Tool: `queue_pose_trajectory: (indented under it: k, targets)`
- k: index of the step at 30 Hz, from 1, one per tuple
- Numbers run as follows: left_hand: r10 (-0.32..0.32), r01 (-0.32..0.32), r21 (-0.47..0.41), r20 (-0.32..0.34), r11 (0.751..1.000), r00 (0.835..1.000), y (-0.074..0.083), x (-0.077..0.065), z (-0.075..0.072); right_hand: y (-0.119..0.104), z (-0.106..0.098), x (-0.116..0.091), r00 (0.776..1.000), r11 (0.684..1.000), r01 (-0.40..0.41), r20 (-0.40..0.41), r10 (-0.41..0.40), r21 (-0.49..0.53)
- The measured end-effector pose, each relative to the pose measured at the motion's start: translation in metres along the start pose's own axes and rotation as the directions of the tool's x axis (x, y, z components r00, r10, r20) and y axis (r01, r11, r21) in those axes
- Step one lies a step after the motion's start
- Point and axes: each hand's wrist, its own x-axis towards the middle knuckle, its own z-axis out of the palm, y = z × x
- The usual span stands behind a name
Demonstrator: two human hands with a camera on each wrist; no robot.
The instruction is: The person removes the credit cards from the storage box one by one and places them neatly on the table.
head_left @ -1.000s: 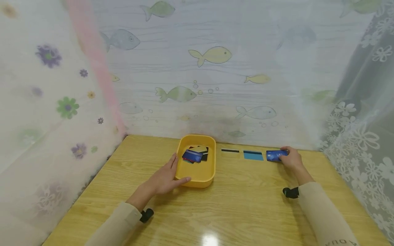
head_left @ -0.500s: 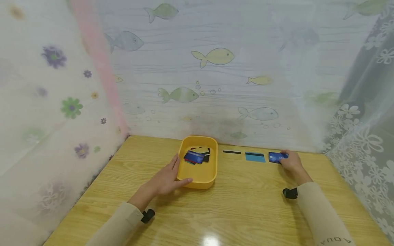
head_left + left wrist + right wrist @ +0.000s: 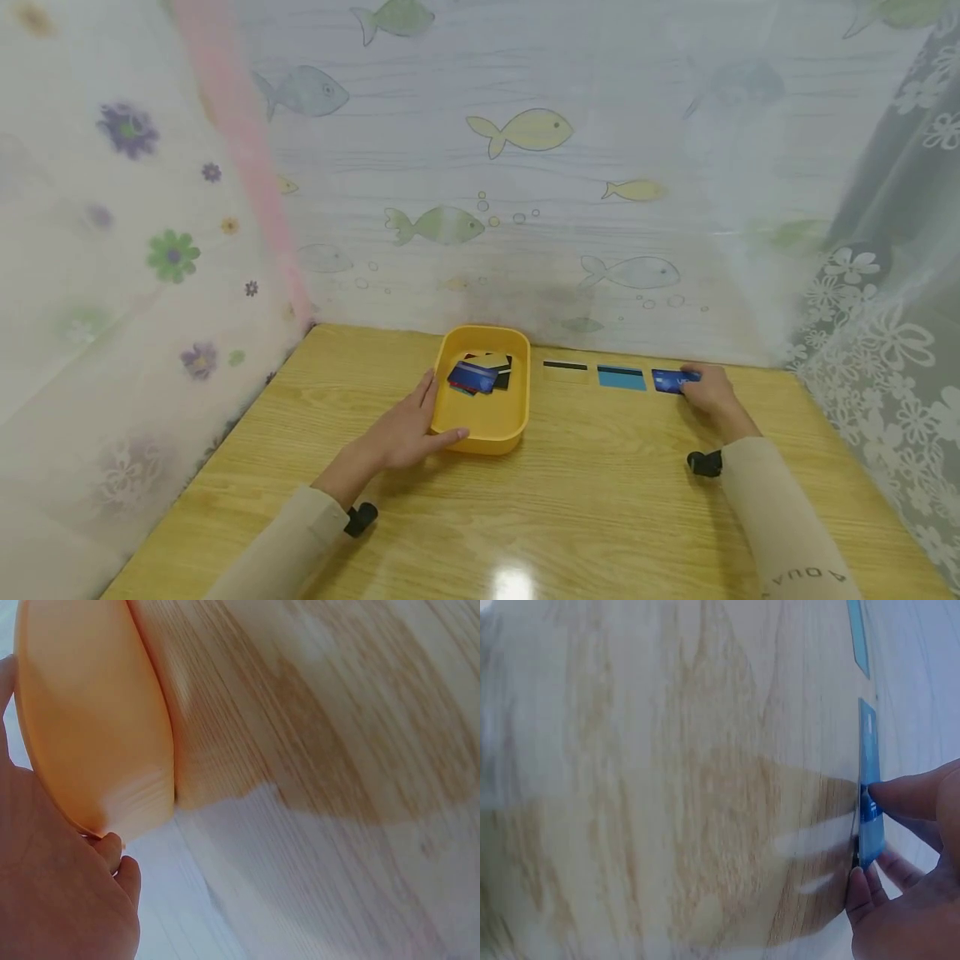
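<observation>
In the head view, my left hand (image 3: 401, 432) holds the left side and near corner of a yellow plastic bin (image 3: 480, 442), thumb along the front rim. Several bank cards (image 3: 472, 377) lie in a loose pile inside it, a dark blue one on top. My right hand (image 3: 708, 390) pinches the right end of a blue bank card (image 3: 666, 382) lying on the table, thumb on its face. The right wrist view shows this blue card (image 3: 870, 750) edge-on, with thumb and fingertips at its long sides. Fingers of the left hand (image 3: 67, 892) curl at the bin's rim in the left wrist view.
Left of the held card lie a light blue card (image 3: 621, 380) with a dark stripe and a pale, wood-toned card (image 3: 566, 373) with a black stripe, in a row. A fish-print curtain (image 3: 525, 250) hangs behind the wooden table (image 3: 585, 500); floral sheets flank it.
The whole head view shifts slightly. Both hands, the bin and the cards keep their places relative to one another.
</observation>
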Motion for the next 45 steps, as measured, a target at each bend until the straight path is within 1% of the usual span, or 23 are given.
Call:
queue_pose_trajectory:
  k: [6,12,15,19,23,27,30,37,45]
  targets:
    - [0.0,0.0,0.007,0.006,1.0,1.0,0.0,0.0,0.0,-0.003,0.001,-0.001,1.0,0.998,-0.005,-0.023,0.004,-0.056]
    - [-0.001,0.001,0.005,0.01,1.0,1.0,0.001,-0.001,-0.001,-0.002,0.002,-0.001,0.999,0.999,0.0,-0.039,-0.002,-0.052]
    - [-0.003,0.003,0.002,0.003,1.0,1.0,0.001,-0.001,-0.001,0.001,0.004,-0.002,0.998,0.996,0.039,-0.049,-0.042,-0.076]
    - [-0.009,0.009,-0.005,0.007,1.0,1.0,0.002,-0.002,0.001,0.006,0.005,-0.008,0.993,0.991,0.096,-0.063,-0.102,-0.089]
    - [-0.013,0.014,-0.013,0.009,1.0,1.0,0.002,-0.003,0.001,0.006,0.001,-0.017,0.989,0.992,0.124,-0.077,-0.125,-0.02]
    - [-0.011,0.011,-0.008,0.002,1.0,1.0,0.002,-0.003,0.0,-0.002,-0.008,-0.029,0.992,0.993,0.104,-0.074,-0.099,0.062]
    - [-0.002,0.002,-0.012,-0.002,1.0,1.0,0.002,-0.002,-0.001,-0.01,-0.013,-0.038,0.993,0.991,0.091,-0.08,-0.083,0.096]
    - [-0.003,0.003,-0.009,-0.004,1.0,1.0,0.002,-0.002,-0.001,-0.031,-0.017,-0.055,0.986,0.982,0.151,-0.085,-0.142,0.116]
    - [-0.008,0.008,-0.006,0.0,1.0,1.0,0.003,-0.003,-0.001,-0.056,-0.01,-0.067,0.977,0.969,0.211,-0.067,-0.204,0.13]
